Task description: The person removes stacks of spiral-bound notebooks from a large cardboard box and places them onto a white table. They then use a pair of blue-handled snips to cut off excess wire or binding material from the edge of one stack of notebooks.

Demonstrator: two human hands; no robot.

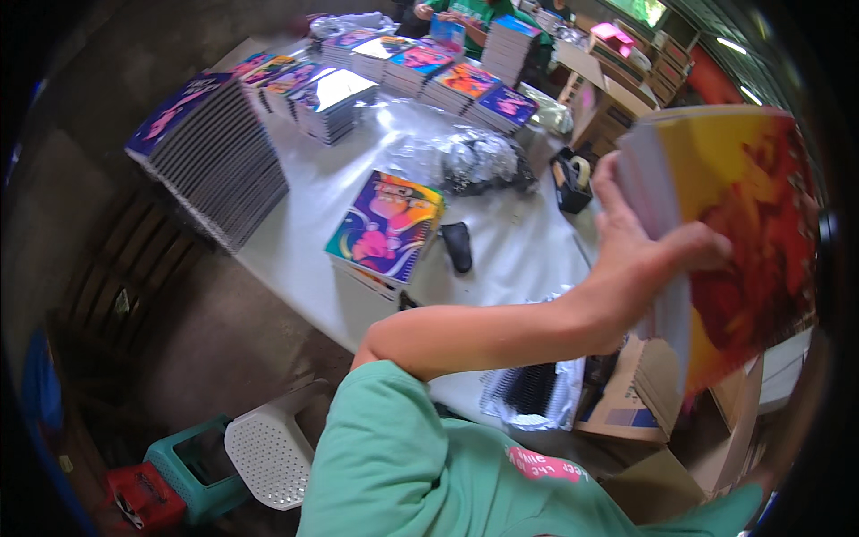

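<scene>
My left hand (632, 261) is raised at the right and grips a thick stack of notebooks (727, 234) with a yellow and red cover. The thumb lies across the cover and the fingers wrap the stack's left edge. My forearm in a green sleeve runs up from the lower middle. My right hand is out of sight. On the white table (528, 255) below, the nearest thing is a short pile of notebooks with a colourful cartoon cover (386, 225). Beside it lies a small black object (457, 244).
A tall stack of spiral notebooks (213, 154) stands at the table's left end, with several lower piles (420, 76) along the back. Crumpled clear plastic (474, 159), a tape dispenser (573, 179), black spiral bindings (528, 391), cardboard boxes (635, 394), and a white stool (268, 452) surround me. Another person (474, 13) works at the far end.
</scene>
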